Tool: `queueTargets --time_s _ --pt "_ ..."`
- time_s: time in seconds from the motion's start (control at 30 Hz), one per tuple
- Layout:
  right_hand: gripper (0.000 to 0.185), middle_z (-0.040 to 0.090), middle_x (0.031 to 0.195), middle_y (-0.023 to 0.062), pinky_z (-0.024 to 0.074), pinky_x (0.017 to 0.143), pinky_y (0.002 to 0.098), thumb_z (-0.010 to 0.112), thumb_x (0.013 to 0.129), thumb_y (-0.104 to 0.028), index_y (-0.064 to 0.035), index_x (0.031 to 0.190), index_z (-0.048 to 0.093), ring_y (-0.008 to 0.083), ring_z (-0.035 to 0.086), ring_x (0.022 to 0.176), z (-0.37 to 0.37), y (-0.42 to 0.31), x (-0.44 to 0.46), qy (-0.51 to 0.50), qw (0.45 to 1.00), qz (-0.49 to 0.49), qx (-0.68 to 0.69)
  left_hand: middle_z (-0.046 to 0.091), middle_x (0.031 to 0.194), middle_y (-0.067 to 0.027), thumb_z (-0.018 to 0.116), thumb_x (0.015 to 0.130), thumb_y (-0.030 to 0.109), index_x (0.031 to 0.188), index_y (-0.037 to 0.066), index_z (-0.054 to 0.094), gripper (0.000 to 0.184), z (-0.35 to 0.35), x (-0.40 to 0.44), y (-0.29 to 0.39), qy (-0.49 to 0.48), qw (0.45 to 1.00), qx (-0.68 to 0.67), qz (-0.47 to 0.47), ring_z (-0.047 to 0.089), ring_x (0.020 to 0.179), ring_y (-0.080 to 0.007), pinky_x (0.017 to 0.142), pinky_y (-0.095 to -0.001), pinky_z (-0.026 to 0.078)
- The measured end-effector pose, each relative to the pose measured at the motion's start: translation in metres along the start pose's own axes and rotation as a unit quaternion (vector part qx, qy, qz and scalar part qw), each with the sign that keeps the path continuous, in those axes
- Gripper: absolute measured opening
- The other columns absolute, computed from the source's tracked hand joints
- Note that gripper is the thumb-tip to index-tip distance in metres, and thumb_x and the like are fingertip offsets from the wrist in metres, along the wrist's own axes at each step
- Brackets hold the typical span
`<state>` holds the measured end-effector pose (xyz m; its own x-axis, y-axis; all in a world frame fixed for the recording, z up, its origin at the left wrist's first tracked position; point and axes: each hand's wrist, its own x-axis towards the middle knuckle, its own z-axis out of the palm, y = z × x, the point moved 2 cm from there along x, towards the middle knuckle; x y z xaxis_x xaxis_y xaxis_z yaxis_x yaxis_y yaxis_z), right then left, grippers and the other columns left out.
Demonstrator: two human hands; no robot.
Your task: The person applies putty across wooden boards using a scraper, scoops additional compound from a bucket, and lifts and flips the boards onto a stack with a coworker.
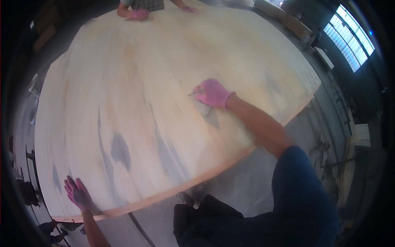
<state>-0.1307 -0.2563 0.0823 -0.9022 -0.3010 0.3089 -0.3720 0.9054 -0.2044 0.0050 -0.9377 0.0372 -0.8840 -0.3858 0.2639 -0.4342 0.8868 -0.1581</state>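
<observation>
Right grip (213,94) curled over a pale piece (202,108) on the wooden panel (185,53), left grip (78,194) flat near its edge, empty

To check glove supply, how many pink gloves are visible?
4: on the person's left hand and right hand; across the board, on the co-worker's right hand and co-worker's left hand. Others may be hidden.

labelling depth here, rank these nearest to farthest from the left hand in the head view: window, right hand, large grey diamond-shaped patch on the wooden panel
1. Large grey diamond-shaped patch: on the wooden panel, up and right of the left hand.
2. Right hand: pink-gloved, farther right across the panel.
3. Window: beyond the panel, upper-right background.
</observation>
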Motion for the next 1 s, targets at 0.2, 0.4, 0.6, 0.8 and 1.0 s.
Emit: queueTargets --time_s 0.2,0.4,0.6,0.8,1.0 --pt "0.027 0.071 0.096 0.0155 0.0536 0.082 0.0433 0.068 0.087 -0.026 -0.0126 0.110 0.074 0.0334 0.068 0.091 -0.065 -0.065 -0.113 -0.174 0.984 0.018 0.037 0.039 0.155 -0.0185 0.038 0.107 0.043 0.154 0.011 0.036 0.057 0.002 -0.029 -0.020 0.031 0.999 -0.015 0.036 0.035 0.144 -0.0358 0.116 -0.0467 0.031" --pt "0.026 0.073 0.097 0.0111 0.0562 0.078 0.0401 0.069 0.086 -0.020 -0.0112 0.111 0.072 0.0309 0.070 0.087 -0.089 -0.120 -0.229 -0.081 0.990 0.060 0.102 0.040 0.154 -0.0194 0.041 0.106 0.042 0.152 0.008 0.037 0.058 -0.012 -0.024 -0.006 0.032 0.999 0.017 0.030 0.037 0.142 -0.0366 0.114 -0.0475 0.033" --pt "0.021 0.074 0.095 0.0097 0.0570 0.077 0.0384 0.069 0.089 -0.018 -0.0067 0.107 0.072 0.0267 0.072 0.085 -0.050 -0.244 -0.202 -0.035 0.987 0.090 0.126 0.047 0.150 -0.0199 0.053 0.101 0.039 0.146 0.000 0.044 0.060 -0.031 -0.037 0.009 0.035 0.995 0.039 0.084 0.043 0.140 -0.0365 0.113 -0.0482 0.036" --pt "0.025 0.072 0.102 0.0067 0.0555 0.076 0.0288 0.070 0.091 -0.015 -0.0015 0.112 0.069 0.0135 0.068 0.087 0.017 -0.310 -0.102 -0.015 0.805 0.271 0.527 0.043 0.150 -0.0242 0.057 0.099 0.034 0.147 -0.002 0.042 0.061 -0.022 -0.001 -0.086 0.018 0.962 -0.129 0.241 0.037 0.142 -0.0408 0.116 -0.0489 0.032" --pt "0.034 0.071 0.106 0.0088 0.0551 0.080 0.0331 0.071 0.087 -0.020 0.0010 0.114 0.067 0.0200 0.069 0.093 0.062 -0.284 -0.011 -0.012 0.861 0.290 0.417 0.033 0.160 -0.0205 0.041 0.105 0.042 0.155 0.007 0.034 0.061 0.061 0.058 -0.277 -0.013 0.999 -0.021 0.041 0.029 0.148 -0.0373 0.119 -0.0469 0.024"
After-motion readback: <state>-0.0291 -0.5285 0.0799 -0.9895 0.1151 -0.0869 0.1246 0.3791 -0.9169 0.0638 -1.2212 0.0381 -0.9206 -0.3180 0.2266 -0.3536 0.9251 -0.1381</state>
